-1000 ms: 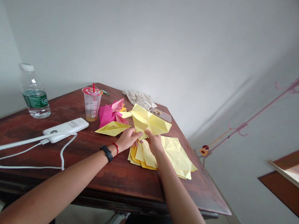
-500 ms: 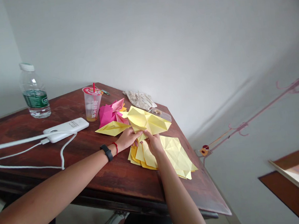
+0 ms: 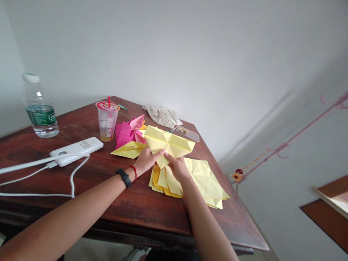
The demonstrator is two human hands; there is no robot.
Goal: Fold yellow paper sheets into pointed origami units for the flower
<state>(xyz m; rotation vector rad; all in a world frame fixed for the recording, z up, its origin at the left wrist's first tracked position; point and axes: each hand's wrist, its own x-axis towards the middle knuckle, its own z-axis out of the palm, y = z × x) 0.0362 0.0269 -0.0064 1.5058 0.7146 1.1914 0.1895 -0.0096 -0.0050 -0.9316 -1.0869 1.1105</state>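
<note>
A creased sheet of pale yellow origami paper (image 3: pixel 171 140) is held up over the table, gripped near its lower edge by both hands. My left hand (image 3: pixel 146 160) is closed on its lower left part, thumb on top. My right hand (image 3: pixel 179 167) pinches it from below right, its thumb close to the left one. Beneath and to the right lies a stack of creased yellow sheets (image 3: pixel 207 180), partly covered by my right forearm. Left of the held sheet rests a folded yellow paper piece (image 3: pixel 129 150). Behind that are folded pink papers (image 3: pixel 125 132).
On the wooden table (image 3: pixel 113 207) stand a lidded drink cup (image 3: pixel 108 124) and a water bottle (image 3: pixel 41 111). A white power bank (image 3: pixel 76 150) with a cable lies at left. A crumpled cloth (image 3: pixel 162 116) and a clear plastic case (image 3: pixel 189 134) sit near the wall.
The held sheet has shifted slightly left and down, its top edge now folded over into a straighter line. Both thumbs remain near its lower middle.
</note>
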